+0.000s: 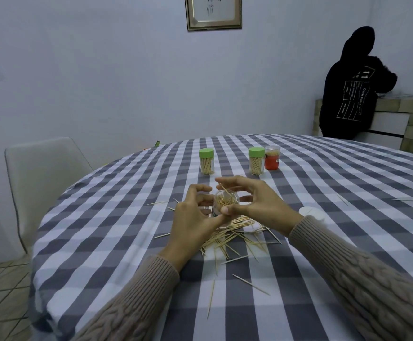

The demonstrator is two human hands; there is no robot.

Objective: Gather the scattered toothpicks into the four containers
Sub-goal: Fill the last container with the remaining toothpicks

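A small clear container (225, 200), open at the top and partly filled with toothpicks, stands on the checked tablecloth between my hands. My left hand (193, 217) curls round its left side, thumb under its front. My right hand (257, 204) grips it from the right, with the thumb on the front wall and the index finger arched over the mouth. One toothpick sticks out above the rim. A loose pile of toothpicks (235, 236) lies just in front of the container, and single ones are scattered nearer to me. Two green-lidded jars (206, 161) (256, 160) and a red-labelled jar (272, 158) stand further back.
A white round lid (311, 213) lies by my right wrist. The round table (126, 217) has a white chair (43, 173) at its left. A person in a black hoodie (350, 89) stands at a tiled counter at the back right. Stray toothpicks (405, 200) lie far right.
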